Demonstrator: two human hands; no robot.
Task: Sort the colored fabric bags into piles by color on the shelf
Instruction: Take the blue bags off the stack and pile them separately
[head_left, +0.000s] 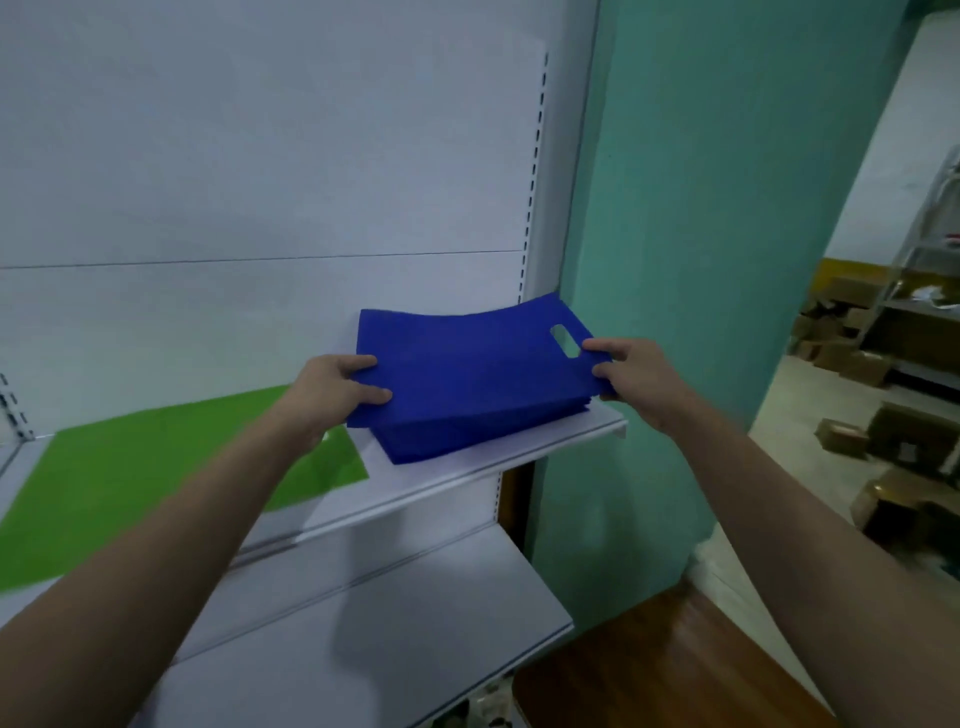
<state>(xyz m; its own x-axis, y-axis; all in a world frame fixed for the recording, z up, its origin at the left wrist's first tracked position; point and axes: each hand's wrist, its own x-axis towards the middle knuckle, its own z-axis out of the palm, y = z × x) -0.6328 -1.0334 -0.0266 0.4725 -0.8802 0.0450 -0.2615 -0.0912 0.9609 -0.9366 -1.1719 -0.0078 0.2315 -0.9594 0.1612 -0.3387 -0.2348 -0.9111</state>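
A blue fabric bag (467, 364) with an oval handle hole hangs just above a pile of blue bags (483, 434) at the right end of the white shelf (545, 441). My left hand (335, 387) pinches the bag's left edge, thumb on top. My right hand (631, 371) pinches its right edge beside the handle hole. The bag sags slightly between the hands. A green bag (156, 483) lies flat on the same shelf to the left, partly hidden behind my left forearm.
A lower white shelf (363, 623) juts out beneath. A teal wall (691, 260) borders the shelving on the right. Brown cardboard boxes (857, 358) and a metal rack stand on the floor at far right. A wooden surface (649, 670) lies at bottom right.
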